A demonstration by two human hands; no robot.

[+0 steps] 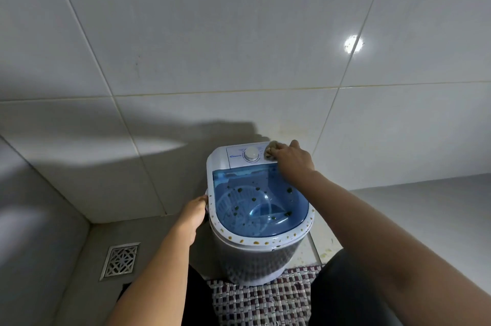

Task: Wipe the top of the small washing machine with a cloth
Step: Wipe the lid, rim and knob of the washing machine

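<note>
The small white washing machine (pixel 233 235) stands on the floor against the tiled wall. Its blue see-through lid (pixel 259 201) carries dark green blobs, and yellow-brown spots dot the white rim. A round dial (pixel 251 153) sits on the back control panel. My right hand (pixel 292 159) rests on the panel's right end, closed over a small pale cloth (pixel 271 145) that mostly hides under the fingers. My left hand (pixel 193 215) grips the machine's left rim.
A metal floor drain (pixel 121 260) lies at the lower left. A checked woven mat (pixel 261 299) lies in front of the machine, between my dark-clothed knees. Tiled walls close in behind and at the left corner; a raised ledge (pixel 425 201) runs along the right.
</note>
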